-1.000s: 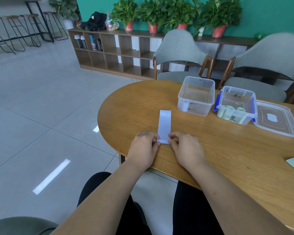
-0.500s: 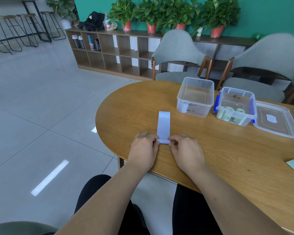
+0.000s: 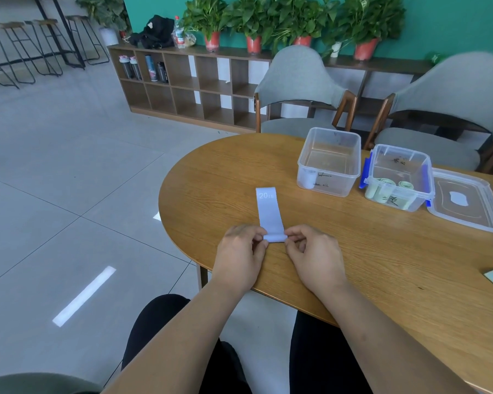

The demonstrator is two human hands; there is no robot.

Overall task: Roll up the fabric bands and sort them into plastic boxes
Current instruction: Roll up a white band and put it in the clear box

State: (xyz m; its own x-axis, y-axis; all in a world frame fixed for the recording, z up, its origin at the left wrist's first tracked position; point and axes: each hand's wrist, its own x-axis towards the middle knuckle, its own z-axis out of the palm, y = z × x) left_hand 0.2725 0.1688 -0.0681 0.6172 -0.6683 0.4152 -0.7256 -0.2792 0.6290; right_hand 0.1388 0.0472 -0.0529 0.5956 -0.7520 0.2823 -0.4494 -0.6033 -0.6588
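Both forearms reach forward over the counter [image 3: 382,280] edge. The left hand [image 3: 241,258] and right hand [image 3: 315,258] sit side by side, knuckles up, fingers curled, each pinching one end of the band [image 3: 269,213]'s small rolled near end. The rest lies flat, pointing away. Beyond stand two boxes [image 3: 329,162], well apart from it.

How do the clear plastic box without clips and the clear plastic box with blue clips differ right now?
The clear plastic box without clips holds one pale roll in its near left corner; the clear plastic box with blue clips holds green rolls. The first stands left of the second. Both are open-topped and bear dark handwriting.
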